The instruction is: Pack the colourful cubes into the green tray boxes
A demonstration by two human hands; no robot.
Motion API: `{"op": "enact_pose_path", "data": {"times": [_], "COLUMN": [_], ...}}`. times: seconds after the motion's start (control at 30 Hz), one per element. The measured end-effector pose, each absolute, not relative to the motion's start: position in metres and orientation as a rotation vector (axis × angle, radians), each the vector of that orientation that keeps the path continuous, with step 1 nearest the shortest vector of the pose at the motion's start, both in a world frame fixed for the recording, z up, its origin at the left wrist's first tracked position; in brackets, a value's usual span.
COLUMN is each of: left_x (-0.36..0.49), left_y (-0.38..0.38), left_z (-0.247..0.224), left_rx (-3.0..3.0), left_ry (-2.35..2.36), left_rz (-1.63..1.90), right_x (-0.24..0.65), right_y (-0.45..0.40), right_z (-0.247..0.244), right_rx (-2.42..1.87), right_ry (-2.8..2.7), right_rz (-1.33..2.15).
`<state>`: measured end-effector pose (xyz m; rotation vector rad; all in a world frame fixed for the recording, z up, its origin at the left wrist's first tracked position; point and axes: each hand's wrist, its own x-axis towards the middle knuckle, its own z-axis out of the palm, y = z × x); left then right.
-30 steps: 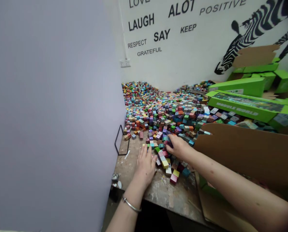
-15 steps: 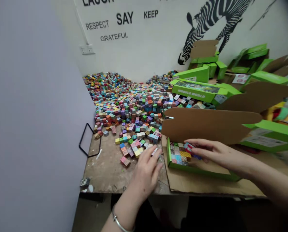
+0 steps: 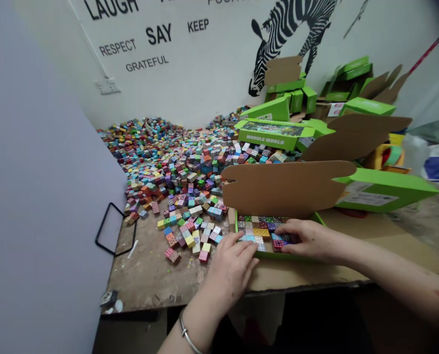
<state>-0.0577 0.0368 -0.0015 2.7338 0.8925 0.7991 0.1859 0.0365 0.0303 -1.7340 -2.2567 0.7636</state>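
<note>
A shallow green box (image 3: 269, 255) with its brown cardboard lid (image 3: 285, 187) raised lies before me, partly filled with rows of small patterned blocks (image 3: 260, 232). Inside it, my right hand (image 3: 306, 239) has its fingers bent around a few red and dark-blue patterned blocks (image 3: 278, 244), beside the packed rows. My left hand (image 3: 231, 265) rests at the box's front left corner, its fingers extended over the edge near the light-blue and white blocks. Nothing shows in that hand. The right palm hides part of the box's interior.
A large heap of colourful blocks (image 3: 190, 167) covers the table's back and left. Loose blocks (image 3: 193, 236) lie left of the box. Several green boxes (image 3: 271, 137) are piled behind, and another open one (image 3: 389, 191) stands right. A pale panel (image 3: 45, 196) borders the left.
My right hand has lowered the red and blue blocks into the box beside the rows. My left hand has moved from the loose blocks to the box's left corner. The view has turned rightward.
</note>
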Motion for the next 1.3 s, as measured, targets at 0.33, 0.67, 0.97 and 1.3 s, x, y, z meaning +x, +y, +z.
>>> {"op": "enact_pose_path", "data": {"times": [0.33,0.67,0.97,1.3], "left_x": [-0.049,-0.047,-0.046,-0.046], "left_y": [0.038,0.036,0.039,0.047], "left_z": [0.004,0.005,-0.001,0.014], "left_rx": [2.711,2.737,2.743,2.791], "left_ry": [0.894,0.959,0.965,0.919], "left_rz": [0.716,0.635,0.615,0.453], "right_x": [0.191,0.189,0.184,0.185], "right_y": [0.033,0.036,0.041,0.049], "right_z": [-0.001,0.000,0.026,0.034], "right_rx": [-1.650,-1.693,-1.803,-1.812], "right_ry": [-2.165,-2.140,-2.033,-2.127], "right_rz": [0.525,0.620,1.093,1.142]}}
